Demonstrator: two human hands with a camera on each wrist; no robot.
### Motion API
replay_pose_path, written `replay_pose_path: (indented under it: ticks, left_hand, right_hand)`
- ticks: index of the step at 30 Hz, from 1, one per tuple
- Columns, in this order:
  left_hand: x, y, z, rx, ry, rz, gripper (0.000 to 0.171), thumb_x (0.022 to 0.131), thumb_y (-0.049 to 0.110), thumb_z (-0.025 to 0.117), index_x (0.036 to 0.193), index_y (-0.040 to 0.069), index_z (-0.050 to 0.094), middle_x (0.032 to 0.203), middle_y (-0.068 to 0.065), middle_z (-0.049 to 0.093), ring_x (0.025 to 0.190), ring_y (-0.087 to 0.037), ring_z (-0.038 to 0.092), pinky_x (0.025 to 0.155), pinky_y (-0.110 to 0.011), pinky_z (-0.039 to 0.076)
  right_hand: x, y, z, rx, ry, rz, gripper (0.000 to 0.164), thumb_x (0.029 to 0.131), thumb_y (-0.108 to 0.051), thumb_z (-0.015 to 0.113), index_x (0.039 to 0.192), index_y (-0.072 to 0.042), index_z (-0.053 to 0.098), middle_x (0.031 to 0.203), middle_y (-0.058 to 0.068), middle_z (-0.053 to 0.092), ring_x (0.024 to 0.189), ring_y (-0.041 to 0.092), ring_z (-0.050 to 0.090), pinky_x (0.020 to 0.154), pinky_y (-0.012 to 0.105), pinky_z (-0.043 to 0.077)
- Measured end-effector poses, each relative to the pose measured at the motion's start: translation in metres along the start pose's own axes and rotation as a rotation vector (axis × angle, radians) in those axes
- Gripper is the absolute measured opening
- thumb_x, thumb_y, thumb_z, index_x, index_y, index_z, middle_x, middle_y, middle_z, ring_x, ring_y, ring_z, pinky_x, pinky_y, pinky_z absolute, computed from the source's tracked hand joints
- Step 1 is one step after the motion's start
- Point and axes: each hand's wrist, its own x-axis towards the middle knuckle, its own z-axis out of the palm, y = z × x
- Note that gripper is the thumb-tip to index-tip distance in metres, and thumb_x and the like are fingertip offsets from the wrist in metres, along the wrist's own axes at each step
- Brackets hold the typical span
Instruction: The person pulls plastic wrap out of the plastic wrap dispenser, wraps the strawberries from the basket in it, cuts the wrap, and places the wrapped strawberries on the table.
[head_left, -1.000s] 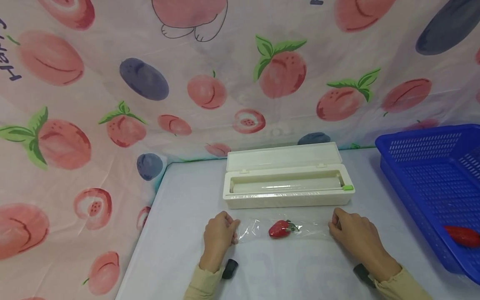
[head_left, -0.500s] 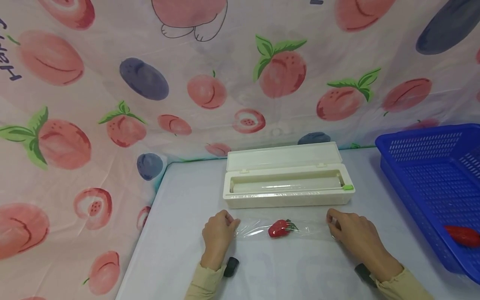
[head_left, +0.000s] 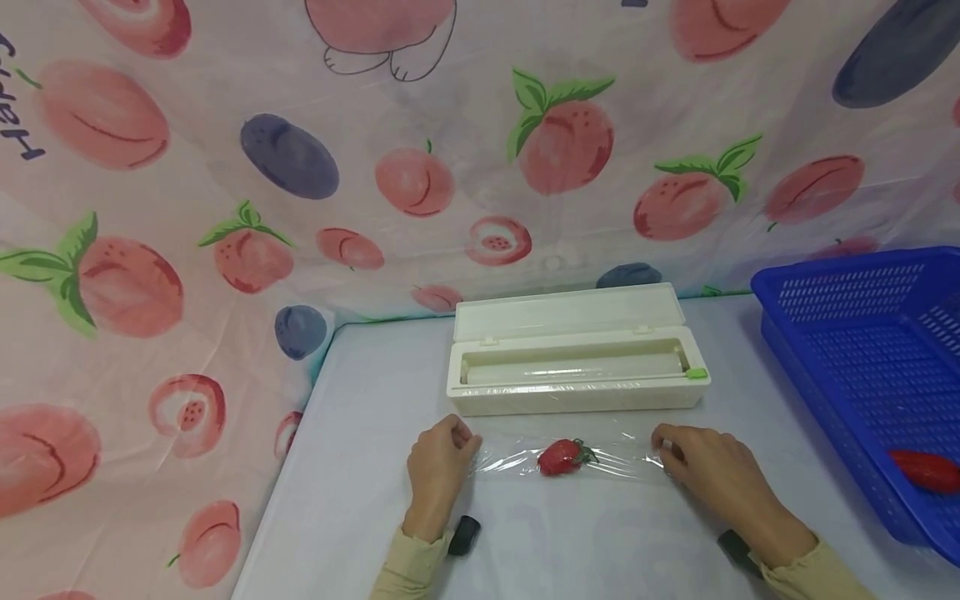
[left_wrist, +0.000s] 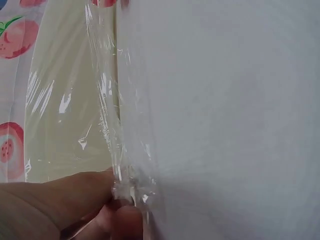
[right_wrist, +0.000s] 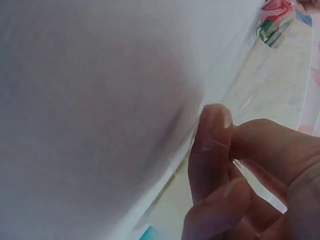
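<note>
A strawberry point(head_left: 560, 457) with green leaves lies in a strip of clear plastic wrap point(head_left: 502, 460) in front of the dispenser. My left hand point(head_left: 438, 467) pinches the strip's left end between thumb and fingers; the left wrist view shows the film point(left_wrist: 107, 90) bunched at the fingertips. At the right end, my right hand point(head_left: 712, 471) pinches the film between thumb and forefinger. In the right wrist view, the wrapped strawberry point(right_wrist: 276, 22) appears beyond the right hand point(right_wrist: 240, 170). The film spans taut and creased between both hands.
Behind the strip stands a white cling-film dispenser point(head_left: 577, 400), lid raised, a roll point(head_left: 577, 368) inside and a green slider point(head_left: 696, 373) at its right end. A blue basket point(head_left: 825, 425) holding a red item point(head_left: 924, 472) stands at right. A fruit-print cloth point(head_left: 450, 108) hangs behind the table.
My right hand has shifted slightly left. My left hand stays nearly in place, and creases along the film beside the strawberry have changed.
</note>
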Motion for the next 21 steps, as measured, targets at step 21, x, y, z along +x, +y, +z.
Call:
replay_pose_path:
  ticks: [21]
  left_hand:
    - [-0.003,-0.018,-0.013,-0.166,-0.095,-0.067,0.024,0.074,0.028,0.087,0.071,0.016,0.067,0.056,0.008,0.059,0.050,-0.007,0.051,0.052,-0.024,0.038]
  right_hand:
    - [0.000,0.000,0.001,0.017,-0.066,0.023,0.020,0.082,-0.005,0.074,0.102,-0.009,0.070,0.066,-0.008,0.048,0.058,0.011,0.042,0.049,0.029,0.033]
